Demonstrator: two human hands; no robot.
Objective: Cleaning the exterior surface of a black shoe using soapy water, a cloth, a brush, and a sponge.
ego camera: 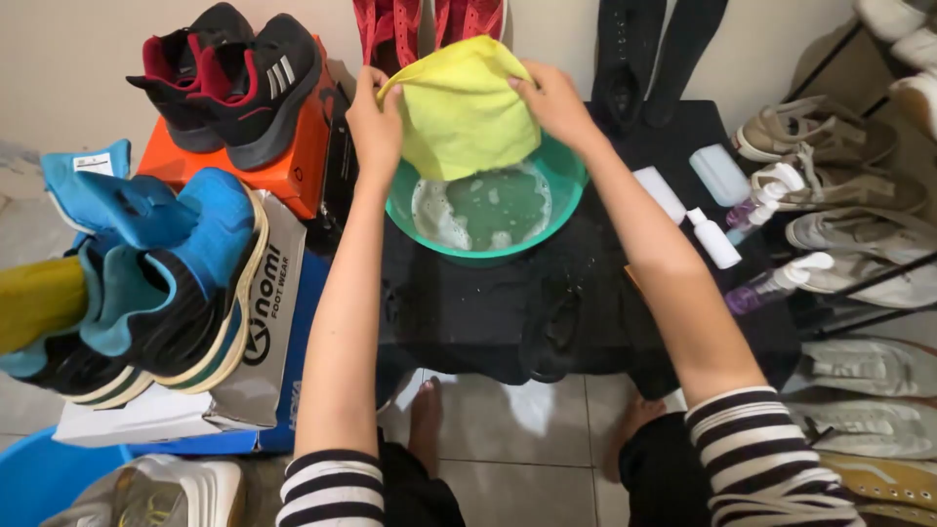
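Head view looks down on a green basin [571, 185] of soapy water that stands on a black-covered table [488, 312]. Above the basin, both hands hold up a yellow cloth [461, 107] by its top corners: the left hand [376, 122] has its fingers closed on the cloth's left edge, and the right hand [551, 98] has its fingers pinched on the right upper corner. The cloth hangs spread between them, its lower edge just over the foam, and whether it touches the water cannot be told.

Right of the basin, on the table, lie a white block [662, 193], a small white bottle [712, 237], a clear soap-like bar [719, 174] and two spray bottles [766, 288]. Further right of the basin, pale sneakers [849, 234] sit on a rack. Left of the basin, dark sneakers [234, 78] rest on an orange shoebox [283, 176], and blue sneakers [166, 283] lie on a grey shoebox [264, 371]. Behind the basin, red shoes [429, 20] lean at the wall.
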